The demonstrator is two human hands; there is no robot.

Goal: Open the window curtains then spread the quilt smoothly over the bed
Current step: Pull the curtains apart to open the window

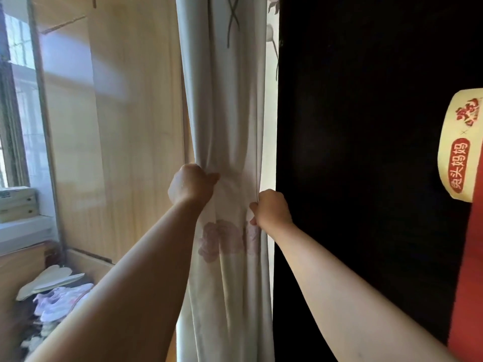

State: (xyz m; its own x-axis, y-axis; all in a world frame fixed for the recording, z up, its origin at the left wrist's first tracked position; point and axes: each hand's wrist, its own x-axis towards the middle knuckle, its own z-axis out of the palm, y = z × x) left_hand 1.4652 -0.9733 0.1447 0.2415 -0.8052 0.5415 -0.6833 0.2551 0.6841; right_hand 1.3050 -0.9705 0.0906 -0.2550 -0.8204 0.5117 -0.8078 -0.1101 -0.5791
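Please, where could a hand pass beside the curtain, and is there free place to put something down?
A narrow bright gap runs between the curtain and the dark panel, above the right hand. Left of the left hand, the space before the wooden wall is free. The floor corner is crowded with shoes and insoles; boxes sit on the windowsill.

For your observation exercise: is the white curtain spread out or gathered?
Gathered: the curtain hangs bunched in folds, gripped by the left hand and right hand.

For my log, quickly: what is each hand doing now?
Left hand: grips the gathered curtain.
Right hand: grips the curtain's right edge.
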